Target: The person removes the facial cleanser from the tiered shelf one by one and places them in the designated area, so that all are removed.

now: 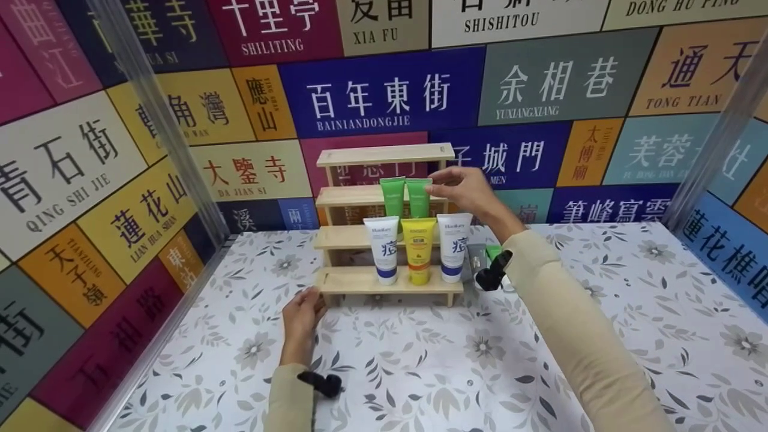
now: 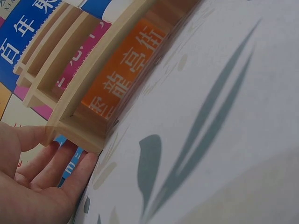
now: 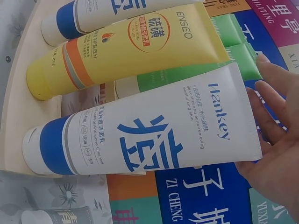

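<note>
A stepped wooden display rack [image 1: 336, 239] stands on the patterned tabletop. At its lower left end my left hand [image 1: 302, 318] grips the bottom step's corner, thumb on top and fingers at the leg. My right hand [image 1: 465, 189] pinches the top end of the right green tube [image 1: 417, 198], which stands beside another green tube [image 1: 393, 197] on the second step. In front, on the lowest step, a yellow cleanser tube [image 1: 419, 249] stands between a left white-and-blue tube [image 1: 384, 246] and a right white-and-blue tube [image 3: 196, 121]. The front tubes hide the green tubes' bases.
More small items, partly hidden by the right wrist, lie right of the rack, among them a green-ended one [image 1: 493, 251]. A wall of coloured street-name panels [image 1: 384, 90] rises behind the rack. Clear upright posts [image 1: 174, 144] edge the table.
</note>
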The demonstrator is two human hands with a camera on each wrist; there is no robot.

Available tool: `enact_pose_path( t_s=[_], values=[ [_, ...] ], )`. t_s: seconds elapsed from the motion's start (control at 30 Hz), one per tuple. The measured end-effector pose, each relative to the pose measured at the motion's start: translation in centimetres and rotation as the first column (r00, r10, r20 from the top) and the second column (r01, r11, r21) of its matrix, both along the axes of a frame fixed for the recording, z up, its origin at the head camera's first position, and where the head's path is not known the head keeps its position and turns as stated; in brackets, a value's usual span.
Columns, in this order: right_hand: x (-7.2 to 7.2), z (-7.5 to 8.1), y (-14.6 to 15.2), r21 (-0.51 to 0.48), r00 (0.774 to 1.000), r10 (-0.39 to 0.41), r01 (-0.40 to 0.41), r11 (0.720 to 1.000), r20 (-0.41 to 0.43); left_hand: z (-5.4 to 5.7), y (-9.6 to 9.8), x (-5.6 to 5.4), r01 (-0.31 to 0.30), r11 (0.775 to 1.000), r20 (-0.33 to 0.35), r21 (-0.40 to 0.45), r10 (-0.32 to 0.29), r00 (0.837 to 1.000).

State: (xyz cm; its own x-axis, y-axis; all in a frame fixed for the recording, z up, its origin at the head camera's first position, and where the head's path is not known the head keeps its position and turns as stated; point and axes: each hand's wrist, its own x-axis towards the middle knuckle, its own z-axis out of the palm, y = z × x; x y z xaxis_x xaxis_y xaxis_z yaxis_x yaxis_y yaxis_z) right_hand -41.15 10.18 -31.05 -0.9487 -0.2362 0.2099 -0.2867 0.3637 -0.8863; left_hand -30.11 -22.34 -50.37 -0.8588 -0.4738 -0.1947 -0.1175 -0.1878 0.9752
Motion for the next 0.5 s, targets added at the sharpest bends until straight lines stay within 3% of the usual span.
enact_pose_path(
  t_s=[0.5],
  values=[
    [-0.62,-0.28,-0.66,0.06,0.996,-0.026,0.021,0.998,0.088,0.12,-0.12,-0.08,0.005,1.0,0.024,0.004,-0.005,1.0]
  ],
)
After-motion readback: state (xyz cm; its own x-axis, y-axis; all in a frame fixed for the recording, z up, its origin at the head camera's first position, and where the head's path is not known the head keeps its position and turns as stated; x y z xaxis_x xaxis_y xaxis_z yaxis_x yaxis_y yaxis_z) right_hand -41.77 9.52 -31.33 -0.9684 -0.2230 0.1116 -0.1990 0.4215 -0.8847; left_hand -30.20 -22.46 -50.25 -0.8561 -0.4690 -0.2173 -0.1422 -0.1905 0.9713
